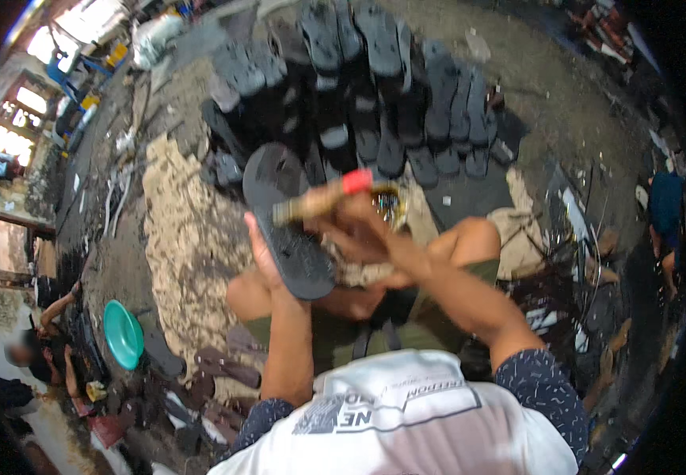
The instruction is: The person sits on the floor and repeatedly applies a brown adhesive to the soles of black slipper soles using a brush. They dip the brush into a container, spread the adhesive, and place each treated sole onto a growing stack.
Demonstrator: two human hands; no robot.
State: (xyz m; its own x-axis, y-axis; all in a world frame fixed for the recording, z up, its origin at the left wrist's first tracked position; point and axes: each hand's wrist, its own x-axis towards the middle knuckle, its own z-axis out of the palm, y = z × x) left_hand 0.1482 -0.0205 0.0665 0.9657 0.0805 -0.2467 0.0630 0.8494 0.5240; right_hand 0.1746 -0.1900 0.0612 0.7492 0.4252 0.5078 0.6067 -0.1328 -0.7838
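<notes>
Head view: a flat, dark grey, sandal-shaped sole (295, 257) is up in front of the seated person, tilted, its rounded top end leaning toward the left. The bare left hand (262, 249) supports it from the lower left, its grip wrapped about the edge with the fingers partly hidden behind. The bare right hand (355, 226), blurred, has its grip closed around a pale wooden-looking brush (295, 207) with a bright red band (356, 181) at its far end; the pale tip lies over the middle of the sole (whether it touches, I cannot tell). Just beyond the right hand sits a yellowish-rimmed round container (402, 207) of small shiny bits, too small to name. Farther off, many dark grey sandal-shaped soles (379, 39) stand and lean in a curved, stacked bank on the floor. A stained beige sheet (177, 206) spreads to the left, with a round turquoise plastic basin (123, 336) beside it and flat brown footwear pieces (228, 370) near its lower end. A person in dark teal clothing (666, 206) shows at the far right.
</notes>
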